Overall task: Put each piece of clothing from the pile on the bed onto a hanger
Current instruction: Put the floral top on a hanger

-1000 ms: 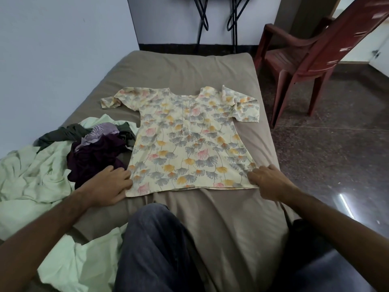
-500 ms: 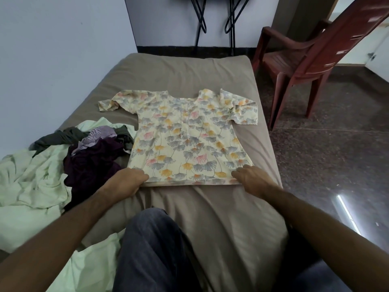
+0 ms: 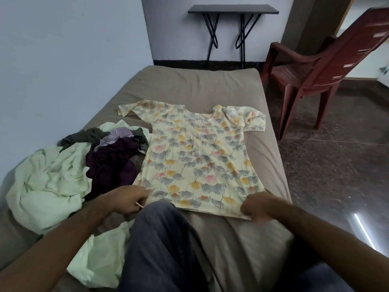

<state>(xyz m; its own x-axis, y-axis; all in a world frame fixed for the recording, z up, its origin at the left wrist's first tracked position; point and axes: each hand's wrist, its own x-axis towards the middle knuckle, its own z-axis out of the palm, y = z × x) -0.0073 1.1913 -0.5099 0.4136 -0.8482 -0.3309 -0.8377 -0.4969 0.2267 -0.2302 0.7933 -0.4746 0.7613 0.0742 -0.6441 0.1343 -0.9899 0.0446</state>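
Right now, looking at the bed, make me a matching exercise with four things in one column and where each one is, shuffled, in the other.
Things:
1. floral top
2. purple garment
3. red chair
4. black table

Places:
A. on the floor to the right of the bed
B. against the far wall beyond the bed
C. spread flat in the middle of the bed
D. in the heap on the left of the bed

Pairs: 1-C, 2-D, 3-A, 4-B

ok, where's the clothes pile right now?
Head view, left side of the bed: the pile lies against the wall, beside the floral top.
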